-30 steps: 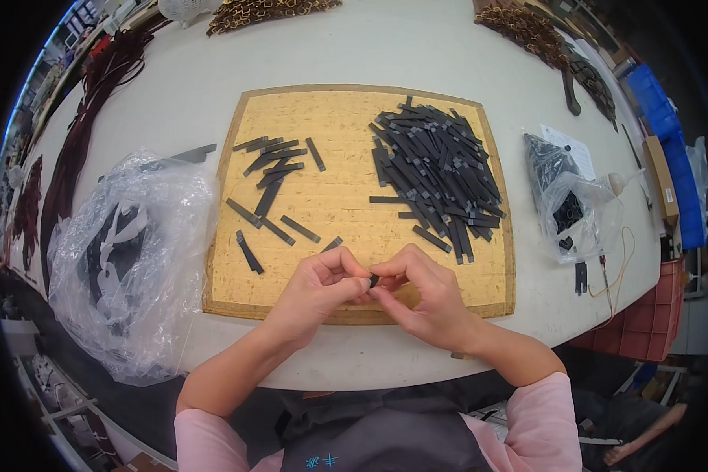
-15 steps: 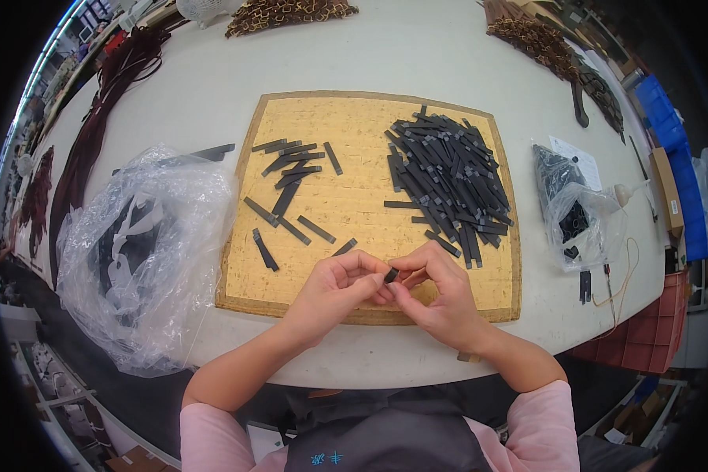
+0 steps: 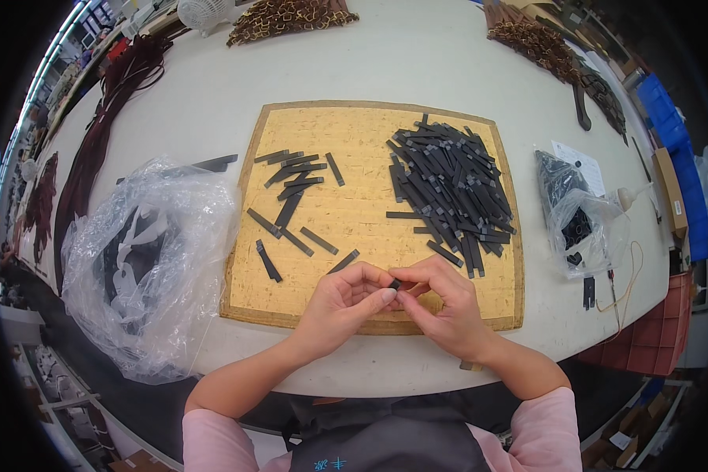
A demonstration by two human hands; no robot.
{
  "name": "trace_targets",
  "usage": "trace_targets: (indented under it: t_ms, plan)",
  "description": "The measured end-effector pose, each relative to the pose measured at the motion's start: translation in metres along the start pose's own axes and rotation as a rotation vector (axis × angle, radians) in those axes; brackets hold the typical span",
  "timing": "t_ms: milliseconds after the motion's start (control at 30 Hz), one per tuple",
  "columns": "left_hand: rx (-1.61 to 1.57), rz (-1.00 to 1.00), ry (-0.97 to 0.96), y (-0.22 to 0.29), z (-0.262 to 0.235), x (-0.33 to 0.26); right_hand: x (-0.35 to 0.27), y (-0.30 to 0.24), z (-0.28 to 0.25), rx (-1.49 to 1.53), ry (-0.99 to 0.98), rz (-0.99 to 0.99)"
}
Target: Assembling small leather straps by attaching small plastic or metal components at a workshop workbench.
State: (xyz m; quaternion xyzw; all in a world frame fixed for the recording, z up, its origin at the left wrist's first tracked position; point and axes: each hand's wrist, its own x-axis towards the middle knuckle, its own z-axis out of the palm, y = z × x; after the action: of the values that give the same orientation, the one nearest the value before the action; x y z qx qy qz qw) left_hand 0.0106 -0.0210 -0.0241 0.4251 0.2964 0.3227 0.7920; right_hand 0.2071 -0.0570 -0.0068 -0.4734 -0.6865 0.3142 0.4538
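Observation:
Between the fingertips of both hands is a small black piece (image 3: 394, 284), perhaps a bent strip; most of it is hidden. My left hand (image 3: 342, 305) pinches it from one side, and my right hand (image 3: 447, 305) grips it from the other. Both hands are over the near edge of a yellow board with a brown border (image 3: 354, 141). A heap of short black strips with greyish ends (image 3: 448, 185) covers the board's right part. Several looser strips (image 3: 299, 169) are scattered on its left, one of them (image 3: 344, 261) just beyond my left hand.
A crumpled clear plastic bag (image 3: 149, 267) with dark contents lies left of the board. To the right are a smaller bag of black parts (image 3: 574, 216) and a thin tool (image 3: 612, 295). Brown straps (image 3: 106, 118) and buckled bundles (image 3: 291, 20) lie farther off on the white table (image 3: 417, 63).
My fingers have shifted around the small black piece, with the left thumb now over it and less of it showing. The whole view has moved slightly; the strips lie as before.

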Motion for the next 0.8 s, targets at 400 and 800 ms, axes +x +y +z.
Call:
trace_targets:
  t_ms: [400, 800]
  plan:
    - [0.087, 0.108, 0.092, -0.016, 0.006, 0.001, -0.009, 0.001, 0.009, -0.029, -0.007, 0.042]
    - [0.064, 0.057, 0.071, -0.008, 0.006, 0.001, -0.005, 0.001, 0.003, -0.005, 0.014, 0.07]
